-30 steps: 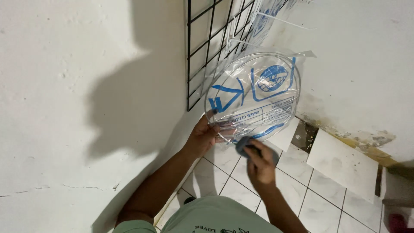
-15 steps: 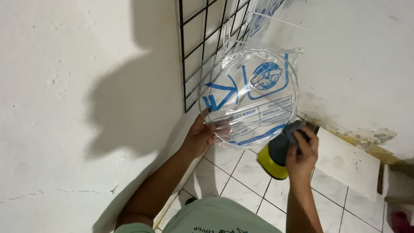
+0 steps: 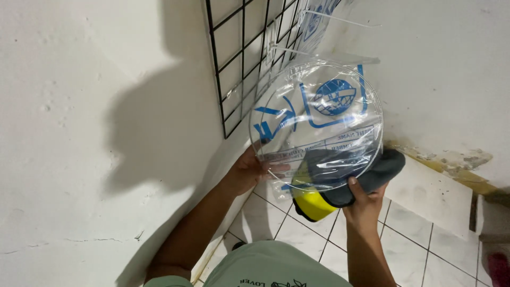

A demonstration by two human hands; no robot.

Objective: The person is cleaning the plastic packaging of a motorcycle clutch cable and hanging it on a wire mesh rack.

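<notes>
My left hand [image 3: 249, 171] pinches the clear bag [image 3: 317, 125] by its lower edge before the wire grid [image 3: 241, 58], while my right hand [image 3: 365, 204] grips a grey-and-yellow cap [image 3: 340, 183] pushed against the bag's mouth.

A white tiled floor [image 3: 425, 250] with dark grout lines runs below. A black wire grid panel [image 3: 239, 69] stands on it, leaning against the white wall [image 3: 79, 133]. Clear printed bags hang on the panel.

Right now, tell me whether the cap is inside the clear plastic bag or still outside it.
Partly in. The right hand holds the cap; its grey top shows through the clear plastic bag, while the yellow part sticks out below. The left hand holds the bag.
</notes>
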